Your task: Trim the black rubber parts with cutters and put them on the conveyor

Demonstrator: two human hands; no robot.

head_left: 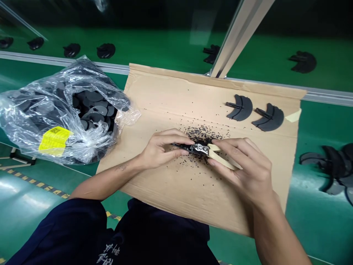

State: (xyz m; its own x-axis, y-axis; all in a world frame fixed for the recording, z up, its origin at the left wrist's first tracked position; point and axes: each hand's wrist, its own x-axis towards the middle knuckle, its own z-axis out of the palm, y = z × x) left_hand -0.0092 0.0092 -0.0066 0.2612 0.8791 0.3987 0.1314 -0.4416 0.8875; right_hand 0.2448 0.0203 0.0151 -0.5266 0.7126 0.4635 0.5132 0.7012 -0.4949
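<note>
Over a sheet of cardboard (pixel 171 195), my left hand (pixel 162 149) pinches a thin black plastic part (pixel 182 148) between thumb and fingers. My right hand (pixel 245 165) is closed round the cream handles of a pair of nippers (pixel 220 156). The metal jaws of the nippers meet the right end of the black part; whether they are closed on it I cannot make out. Below and around both hands lie many tiny black clippings (pixel 202 132). Two curved black parts with stems, one on the left (pixel 241 108) and one on the right (pixel 270 117), rest on the cardboard's upper right.
A clear plastic bag (pixel 35 106) with a yellow label holds many black parts at the left. More black parts (pixel 336 165) are piled on the green table at the right. A metal frame post (pixel 239 36) rises behind the cardboard, before a reflective panel.
</note>
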